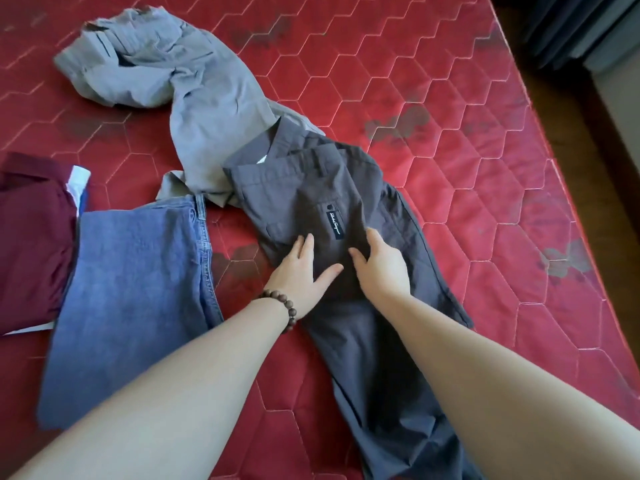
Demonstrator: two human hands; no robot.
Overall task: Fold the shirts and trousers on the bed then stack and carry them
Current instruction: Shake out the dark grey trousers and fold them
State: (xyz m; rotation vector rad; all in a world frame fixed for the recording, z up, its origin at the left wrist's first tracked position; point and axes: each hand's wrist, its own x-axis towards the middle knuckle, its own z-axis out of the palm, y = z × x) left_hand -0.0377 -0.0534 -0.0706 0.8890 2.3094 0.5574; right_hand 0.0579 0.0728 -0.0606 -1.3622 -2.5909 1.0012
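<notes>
The dark grey trousers (pixel 363 278) lay lengthwise on the red quilted bed (pixel 485 150), waistband away from the person and legs running back toward the near edge. A small black label (pixel 334 226) with white script showed on the seat, just below a dark button. Both hands rested flat on the cloth just below that label. The left hand (pixel 300 271) pressed down with its fingers (pixel 304 244) straight and spread, the thumb splayed toward the right; a bracelet (pixel 282 306) of brown wooden beads circled its wrist. The right hand (pixel 381 268) lay beside it, fingers loosely extended along the fabric and thumb pointing toward the left hand; neither hand gripped or pinched anything.

Behind the dark pair, a lighter grey pair of trousers (pixel 166 81) sprawled unfolded and crumpled, its leg running under the dark waistband. To the left lay folded blue jeans (pixel 131 289), close beside the dark trousers but not touching them. Further left, at the frame edge, a maroon shirt (pixel 31 244) lay folded over something white (pixel 80 181), with the jeans overlapping its side. Beyond the bed's right edge were a dark floor and a grey curtain (pixel 571 26).
</notes>
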